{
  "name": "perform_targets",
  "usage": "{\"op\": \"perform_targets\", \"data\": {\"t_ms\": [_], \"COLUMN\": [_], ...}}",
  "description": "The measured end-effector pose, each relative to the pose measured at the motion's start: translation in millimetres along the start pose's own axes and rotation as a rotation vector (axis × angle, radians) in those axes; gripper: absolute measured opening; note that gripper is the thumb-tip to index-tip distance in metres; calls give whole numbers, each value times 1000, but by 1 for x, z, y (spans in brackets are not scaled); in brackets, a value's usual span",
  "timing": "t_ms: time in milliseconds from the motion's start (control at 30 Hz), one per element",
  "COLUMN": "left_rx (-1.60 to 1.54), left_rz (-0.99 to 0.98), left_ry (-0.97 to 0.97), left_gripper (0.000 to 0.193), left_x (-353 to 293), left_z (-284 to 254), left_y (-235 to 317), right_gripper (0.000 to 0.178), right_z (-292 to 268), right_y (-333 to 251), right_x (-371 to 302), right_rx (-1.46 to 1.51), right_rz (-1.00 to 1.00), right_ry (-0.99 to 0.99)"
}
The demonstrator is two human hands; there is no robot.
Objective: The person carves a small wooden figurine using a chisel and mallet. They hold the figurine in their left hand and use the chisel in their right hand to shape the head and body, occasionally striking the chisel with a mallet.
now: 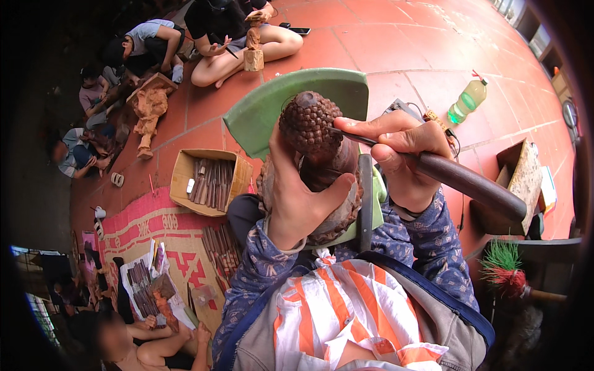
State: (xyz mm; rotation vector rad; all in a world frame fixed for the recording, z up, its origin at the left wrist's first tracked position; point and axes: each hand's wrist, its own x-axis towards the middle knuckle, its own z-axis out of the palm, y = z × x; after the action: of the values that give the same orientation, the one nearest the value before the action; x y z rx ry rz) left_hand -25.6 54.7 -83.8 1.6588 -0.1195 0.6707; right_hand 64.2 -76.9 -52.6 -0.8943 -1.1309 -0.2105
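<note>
left hand (297, 198) fingers clasp carved head (308, 127) | right hand (402, 154) fingers grip chisel (458, 179) (tip touching head)

Rough, knobbly dark wood figure (309, 133); smooth glossy wooden chisel handle (470, 182), its blade probably metal.

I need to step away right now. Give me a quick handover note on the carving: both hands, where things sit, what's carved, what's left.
Left hand: gripped around the dark wooden statue, holding it upright over the lap.
Right hand: closed on the dark-handled chisel, blade tip touching the statue's head.
Green board lies behind the statue; cardboard box of chisels sits on the floor to the left.
Done: head covered in carved round bumps.
Left: cannot tell for the lower part, since the left hand hides it.
</note>
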Motion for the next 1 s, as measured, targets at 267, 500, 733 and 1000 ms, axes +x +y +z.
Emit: {"op": "perform_targets", "data": {"t_ms": [267,500,733,1000], "left_rx": [-31,36,3,-62], "left_rz": [-62,-56,-50,-73], "left_ry": [6,1,3,31], "left_gripper": [93,94,95,91], "left_x": [-4,-4,-2,1], "left_z": [0,-1,3,4], "left_y": [-1,-3,0,4], "right_gripper": [22,23,19,20], "right_z": [0,4,9,9], "right_y": [5,0,-2,-2], "right_x": [-2,-3,-2,-5], "right_rx": [-130,-219,-271,171], "right_rz": [-96,-76,-58,222], "right_ry": [-49,1,-18,138]}}
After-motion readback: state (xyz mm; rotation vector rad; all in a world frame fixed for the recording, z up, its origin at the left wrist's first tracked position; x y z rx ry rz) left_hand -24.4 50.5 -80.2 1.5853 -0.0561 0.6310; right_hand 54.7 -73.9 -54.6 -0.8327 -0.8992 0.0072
